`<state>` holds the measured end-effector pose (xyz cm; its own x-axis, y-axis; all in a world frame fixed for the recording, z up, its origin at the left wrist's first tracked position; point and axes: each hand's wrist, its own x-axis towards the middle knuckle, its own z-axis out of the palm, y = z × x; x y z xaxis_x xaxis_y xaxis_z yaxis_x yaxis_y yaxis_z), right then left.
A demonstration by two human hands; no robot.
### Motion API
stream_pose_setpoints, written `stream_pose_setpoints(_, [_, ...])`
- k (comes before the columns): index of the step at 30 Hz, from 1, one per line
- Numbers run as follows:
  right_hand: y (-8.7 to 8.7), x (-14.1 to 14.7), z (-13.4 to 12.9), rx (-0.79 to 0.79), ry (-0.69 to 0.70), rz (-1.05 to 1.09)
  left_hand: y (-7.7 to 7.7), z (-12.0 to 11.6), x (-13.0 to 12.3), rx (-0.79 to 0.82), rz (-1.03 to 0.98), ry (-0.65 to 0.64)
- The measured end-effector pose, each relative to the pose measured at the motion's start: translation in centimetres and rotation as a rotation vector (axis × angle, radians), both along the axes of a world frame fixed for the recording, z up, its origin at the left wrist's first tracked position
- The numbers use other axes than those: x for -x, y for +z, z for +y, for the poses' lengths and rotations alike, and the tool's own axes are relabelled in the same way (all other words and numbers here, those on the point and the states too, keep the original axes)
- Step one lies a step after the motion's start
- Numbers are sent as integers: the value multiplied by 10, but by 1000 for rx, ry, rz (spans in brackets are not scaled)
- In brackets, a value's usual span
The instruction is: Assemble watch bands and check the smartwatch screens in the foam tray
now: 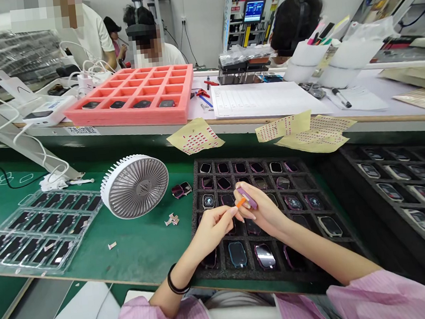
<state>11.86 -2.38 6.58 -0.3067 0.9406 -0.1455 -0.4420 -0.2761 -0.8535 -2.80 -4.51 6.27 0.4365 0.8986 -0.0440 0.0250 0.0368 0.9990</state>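
Above a black foam tray (197,201), the left hand (214,232) pinches a small orange stick (241,203) between closed fingers (229,212), while the right hand (264,212) grips a slim purple piece (247,198) close beside it, both held up clear of the tray. Fingers hide where the two pieces meet, or whether they touch. Separate cells keep each watch body (264,256) apart. On the green mat (146,251) nearby sits a white desk fan (135,186); a pink foam tray (178,113) stands farther off on the worktop (269,124).
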Motion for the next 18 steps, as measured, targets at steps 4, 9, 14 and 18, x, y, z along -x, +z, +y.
stream_pose_setpoints(4, [-9,11,-5,199,91,155,8,0,-4,-21,-57,-12])
stream_pose_setpoints(9, [-1,7,-1,143,49,252,6,-1,-2,-9,-5,46])
stream_pose_setpoints(14, [9,0,1,62,21,203,3,-2,0,-6,30,39])
stream_pose_setpoints(18, [8,0,0,-3,-16,119,6,-1,1,-18,59,31])
